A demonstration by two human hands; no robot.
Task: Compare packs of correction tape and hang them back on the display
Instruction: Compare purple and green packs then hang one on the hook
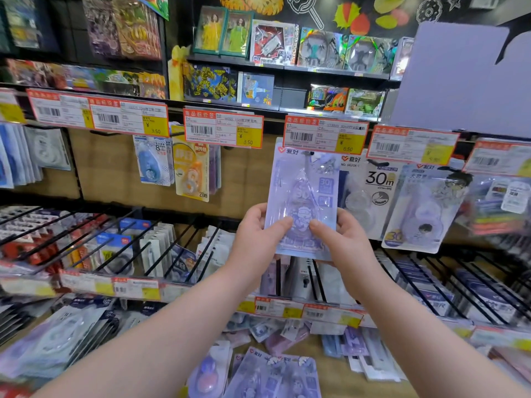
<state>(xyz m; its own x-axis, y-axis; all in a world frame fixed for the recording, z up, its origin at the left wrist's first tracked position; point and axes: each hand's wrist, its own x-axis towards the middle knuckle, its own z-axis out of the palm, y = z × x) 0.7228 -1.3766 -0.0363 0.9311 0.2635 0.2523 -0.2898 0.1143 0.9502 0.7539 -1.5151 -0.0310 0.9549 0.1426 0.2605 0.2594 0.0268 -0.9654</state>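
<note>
A pale purple blister pack of correction tape [304,182] is held upright in front of the display, its top just under a red and yellow price tag [326,135]. My left hand [258,228] grips its lower left edge, thumb on the front. My right hand [342,237] grips the lower right edge the same way. Behind it hang a white 30m pack [370,193] and a purple cartoon pack [422,208]. Whether the held pack's hole is on a hook cannot be made out.
More packs hang to the left: a blue 8mm pack [152,162] and a yellow 20m pack [191,173]. Black hook rails [161,248] with stationery jut out on the lower row. Toy boxes [273,44] fill the shelves above. Loose packs [273,372] lie at the bottom.
</note>
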